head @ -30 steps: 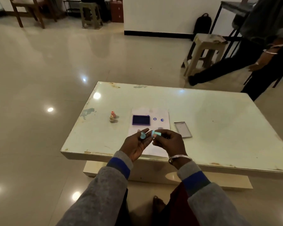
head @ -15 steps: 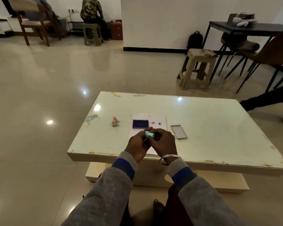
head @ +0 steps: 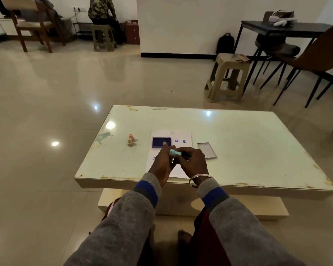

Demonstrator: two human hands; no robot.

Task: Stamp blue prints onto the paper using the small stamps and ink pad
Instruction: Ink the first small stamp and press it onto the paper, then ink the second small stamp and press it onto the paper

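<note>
Stamp (head: 175,153): small, light, rigid; best pinched at its barrel.
Left hand (head: 162,163): closed on its cap end.
Right hand (head: 193,161): closed on its body.

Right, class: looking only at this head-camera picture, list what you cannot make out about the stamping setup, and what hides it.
- Teal stamp: its printing face, covered by the left hand and right hand.
- Paper: its middle, behind both hands.
- Blue prints: too small to read their designs.
- Two small stamps on the table: faces turned down, unseen.
</note>
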